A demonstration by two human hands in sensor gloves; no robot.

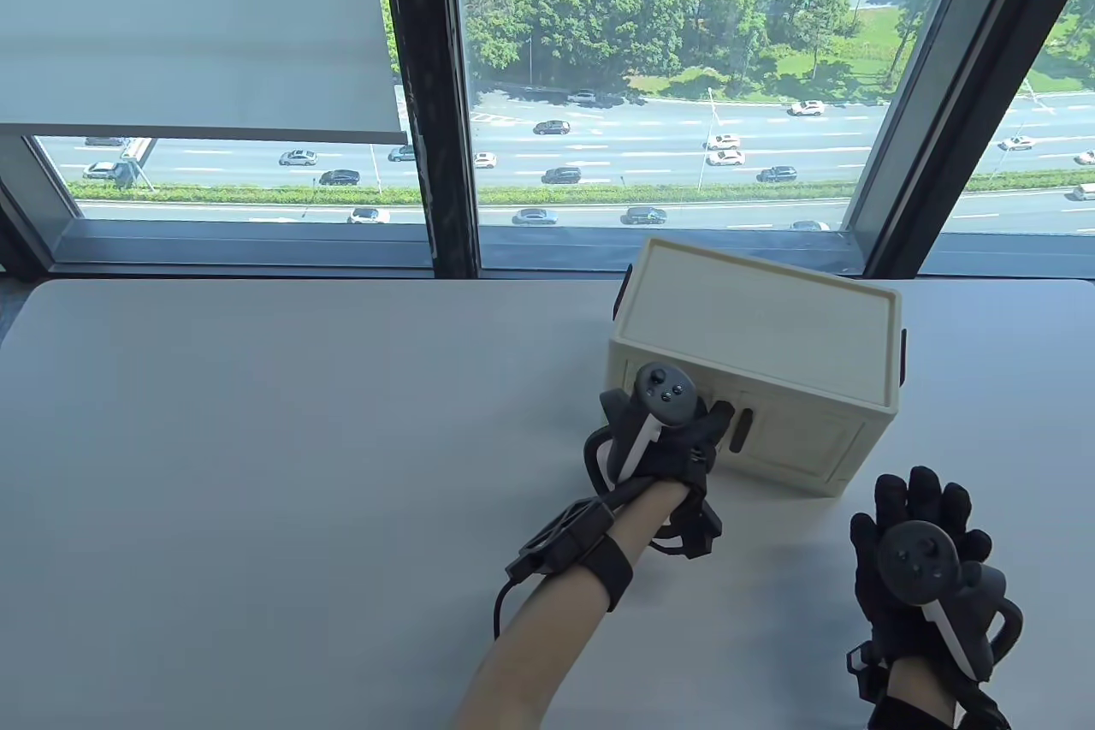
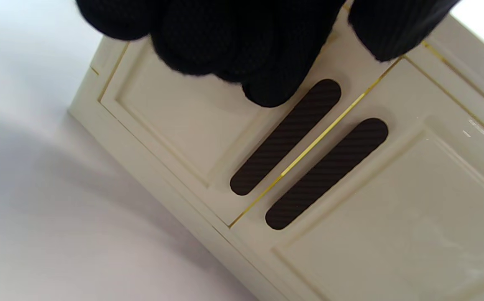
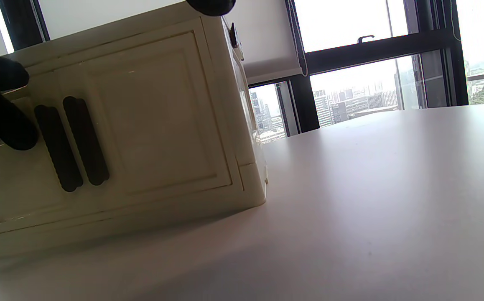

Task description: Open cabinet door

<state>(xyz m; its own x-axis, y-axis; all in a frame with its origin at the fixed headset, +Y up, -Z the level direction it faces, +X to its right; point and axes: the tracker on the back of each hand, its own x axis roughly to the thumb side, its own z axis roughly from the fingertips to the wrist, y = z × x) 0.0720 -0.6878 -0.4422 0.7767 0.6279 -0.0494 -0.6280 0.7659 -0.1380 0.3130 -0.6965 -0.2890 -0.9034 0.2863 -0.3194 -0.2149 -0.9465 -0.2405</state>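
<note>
A cream cabinet (image 1: 761, 336) stands on the white table (image 1: 257, 465) at the middle right, turned at an angle, both front doors shut. Two dark upright handles sit side by side at the door seam: the left handle (image 2: 286, 138) and the right handle (image 2: 327, 173). My left hand (image 1: 710, 422) is at the left door, its fingertips (image 2: 271, 92) touching the door at the left handle's upper end, thumb apart. It holds nothing that I can see. My right hand (image 1: 920, 507) rests flat on the table in front of the cabinet's right corner, fingers spread, empty.
The cabinet has dark side latches (image 1: 903, 353). Behind the table's far edge runs a window sill (image 1: 257, 251) with a dark window post (image 1: 428, 122). The table's left half is bare white surface.
</note>
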